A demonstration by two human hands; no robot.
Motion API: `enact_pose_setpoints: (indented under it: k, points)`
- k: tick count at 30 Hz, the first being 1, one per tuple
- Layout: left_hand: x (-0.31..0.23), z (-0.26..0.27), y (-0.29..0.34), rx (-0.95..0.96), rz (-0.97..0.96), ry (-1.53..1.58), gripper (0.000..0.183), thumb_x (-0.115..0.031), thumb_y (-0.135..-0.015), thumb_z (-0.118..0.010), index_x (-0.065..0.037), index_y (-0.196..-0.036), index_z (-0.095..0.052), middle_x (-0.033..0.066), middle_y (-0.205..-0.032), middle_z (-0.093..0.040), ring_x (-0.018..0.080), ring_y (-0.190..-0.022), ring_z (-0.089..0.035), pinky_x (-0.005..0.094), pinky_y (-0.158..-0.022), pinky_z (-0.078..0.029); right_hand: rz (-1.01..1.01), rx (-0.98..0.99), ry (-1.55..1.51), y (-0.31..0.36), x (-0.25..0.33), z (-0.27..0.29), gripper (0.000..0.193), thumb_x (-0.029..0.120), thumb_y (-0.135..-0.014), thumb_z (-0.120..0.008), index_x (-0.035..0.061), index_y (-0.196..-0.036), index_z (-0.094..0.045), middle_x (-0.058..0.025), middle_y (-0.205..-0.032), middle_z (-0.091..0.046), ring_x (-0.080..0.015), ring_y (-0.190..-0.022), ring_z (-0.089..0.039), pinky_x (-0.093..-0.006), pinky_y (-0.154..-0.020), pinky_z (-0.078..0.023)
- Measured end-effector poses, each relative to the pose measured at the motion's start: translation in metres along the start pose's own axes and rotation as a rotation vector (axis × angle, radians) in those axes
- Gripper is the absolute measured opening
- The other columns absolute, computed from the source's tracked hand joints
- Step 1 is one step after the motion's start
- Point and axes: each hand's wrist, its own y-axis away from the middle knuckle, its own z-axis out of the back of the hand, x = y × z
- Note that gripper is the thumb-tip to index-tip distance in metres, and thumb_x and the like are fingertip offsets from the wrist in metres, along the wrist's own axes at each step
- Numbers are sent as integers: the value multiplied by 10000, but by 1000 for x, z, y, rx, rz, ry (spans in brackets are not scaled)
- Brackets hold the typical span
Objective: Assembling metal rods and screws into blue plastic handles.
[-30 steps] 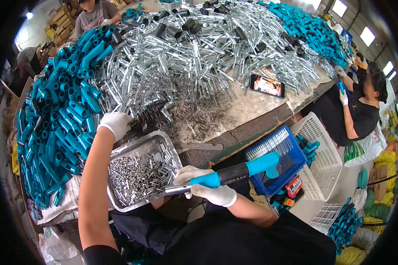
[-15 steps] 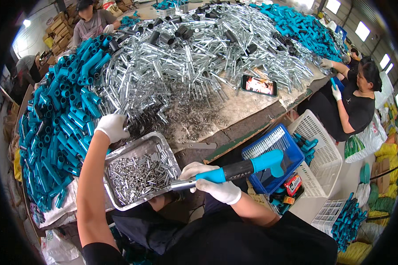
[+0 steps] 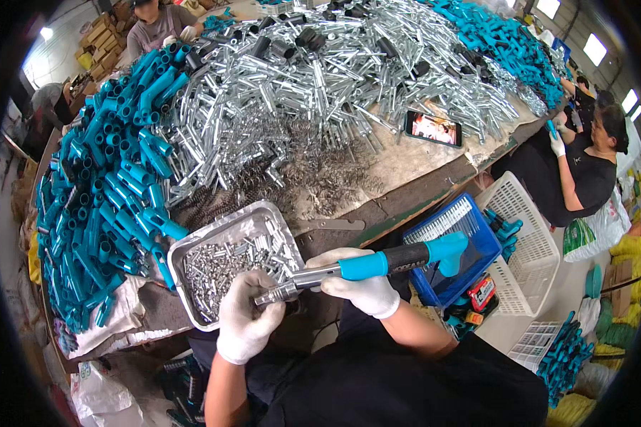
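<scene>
A teal and black pistol-shaped tool (image 3: 408,256) with a steel barrel lies across both gloved hands, in front of my body. My right hand (image 3: 367,285) is closed around its front half, where the teal sleeve meets the barrel. At the barrel's tip, my left hand (image 3: 246,320) has its thumb and fingers on the metal end. Whether a small part is pinched there too I cannot make out. Just beyond the left hand sits a metal tray (image 3: 181,274) of small steel pins and cylinders. Dark coil springs (image 3: 246,192) are heaped behind it.
Teal angled housings (image 3: 96,213) pile up at the left, steel rods (image 3: 285,85) across the middle. A phone (image 3: 433,129) lies on the table. A blue bin (image 3: 488,256) and white crate (image 3: 530,245) stand right. Co-workers sit at the far left and right (image 3: 591,171).
My left hand has come from the springs beyond the tray down to the tip of the barrel. The tool stays in my right hand. The view has shifted slightly.
</scene>
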Motion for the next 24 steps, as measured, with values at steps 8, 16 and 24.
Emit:
enact_pose_setpoints:
  k: [8, 16, 24]
  points:
    - [-4, -1, 13, -40, -142, -328, 214, 13, -857, -606, 26, -1066, -565, 78, -930, -611, 140, -823, -597, 267, -756, -492, -59, 61, 154, 8, 2, -8, 337, 34, -798, -721, -66, -1117, -675, -118, -1024, -722, -161, -934, -686, -289, -831, -547]
    - [-19, 6, 22, 90, 246, -45, 159, -126, -921, -579, 31, -944, -592, 98, -653, -627, 170, -567, -615, 290, -572, -497, 99, 204, 388, 13, 6, -11, 315, 69, -856, -730, -45, -1143, -666, -94, -1022, -719, -112, -903, -672, -264, -818, -542]
    - [-25, 6, 16, 44, -128, -247, 274, -13, -848, -652, 34, -1111, -589, 146, -916, -635, 226, -764, -632, 297, -707, -510, -121, 55, -78, 17, -6, -21, 314, 69, -890, -691, -50, -1175, -634, -100, -1009, -708, -130, -874, -673, -265, -784, -549]
